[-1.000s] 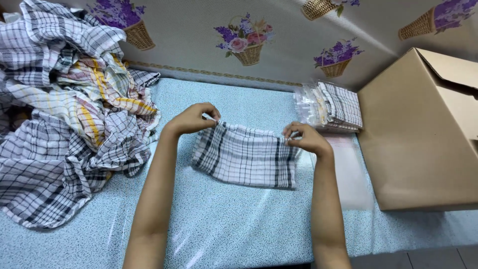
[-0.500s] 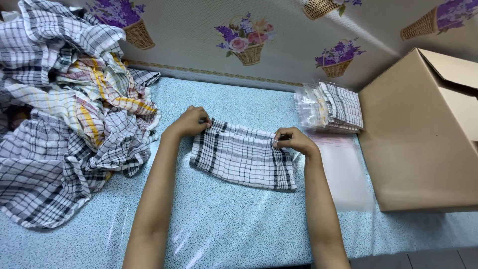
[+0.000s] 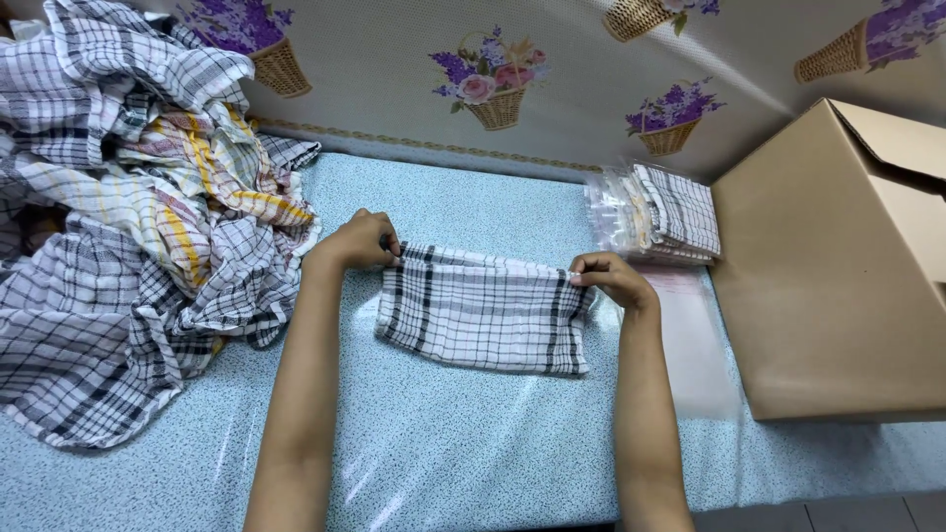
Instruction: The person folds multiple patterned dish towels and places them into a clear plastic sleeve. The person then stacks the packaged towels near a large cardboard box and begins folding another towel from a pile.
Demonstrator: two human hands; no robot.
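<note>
Item: folded checked cloth (image 3: 483, 320), white w/ black grid lines, lying flat on the table (image 3: 473, 443) near its centre, long side running left-right. Left hand (image 3: 360, 241) pinches the cloth's upper left corner, fingers curled tight on the fabric edge. Right hand (image 3: 609, 279) pinches the upper right corner the same way — thumb and fingers closed on the edge; both forearms reach in from the bottom of the view. Top edge of the cloth looks slightly lifted btwn the two hands, the rest rests on the table. Table covered w/ light blue speckled sheet under clear glossy film. Left of the cloth: large loose pile of checked cloths (image 3: 128, 217), some w/ yellow and red stripes, spread to the table's left edge, just beside the left forearm. Behind the right hand: stack of packed cloths in clear bags (image 3: 665, 212), against the wall. Right of that — open brown cardboard box (image 3: 828, 286), flap up, standing on the table. A flat clear bag (image 3: 695, 335) lies btwn right forearm and box. Wall (image 3: 394, 69) behind: pale covering w/ printed flower baskets.
</note>
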